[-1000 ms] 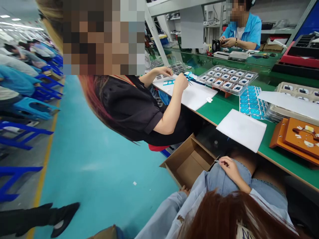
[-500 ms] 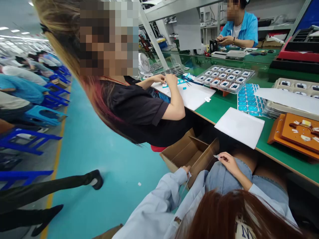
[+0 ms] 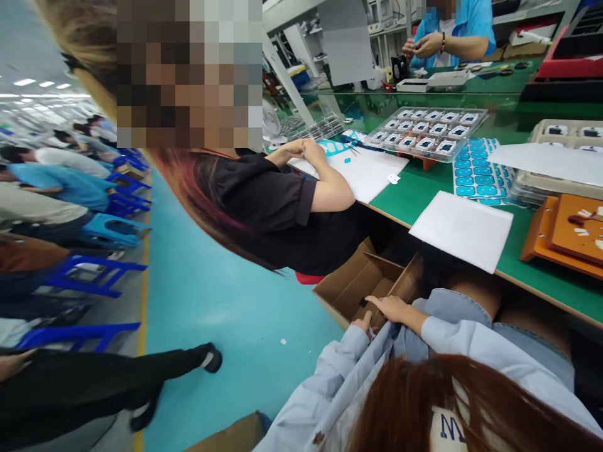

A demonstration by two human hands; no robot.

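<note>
My right hand (image 3: 393, 307) reaches out of a pale blue sleeve, fingers stretched flat over the rim of an open cardboard box (image 3: 351, 285) on the floor under the bench. My left hand (image 3: 363, 322) sits just beside it at the box's near edge. Only its thumb and knuckles show, so what it holds is unclear. I see nothing in my right hand.
A white sheet (image 3: 459, 229) lies on the green bench (image 3: 414, 194), with an orange fixture (image 3: 565, 235), blue sticker sheets (image 3: 478, 176) and a clear tray of parts (image 3: 426, 135) behind it. A co-worker in a black shirt (image 3: 277, 207) sits to my left. Another person (image 3: 452, 31) works across the bench.
My right hand has moved from my lap down to the box rim and no longer shows the small white strip. My left hand came close beside it. The view tilted slightly.
</note>
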